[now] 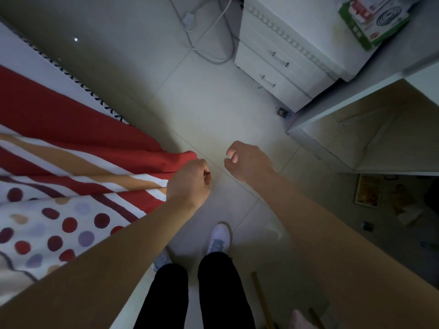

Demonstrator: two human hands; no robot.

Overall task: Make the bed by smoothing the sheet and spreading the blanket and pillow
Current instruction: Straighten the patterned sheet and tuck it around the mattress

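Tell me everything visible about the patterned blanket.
The blanket is soft-looking cloth: a plain red band, then tan, white and red stripes, then a white field with red, maroon, lilac and tan dots. It lies across the bed at the left, creased toward its red corner, which the left hand grips over the tiled floor. The right hand is clear of it.

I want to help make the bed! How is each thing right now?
blanket: creased, one corner held out past the bed's edge
left hand: grips the blanket's corner
right hand: fingers loosely curled, holding nothing
drawers: both closed
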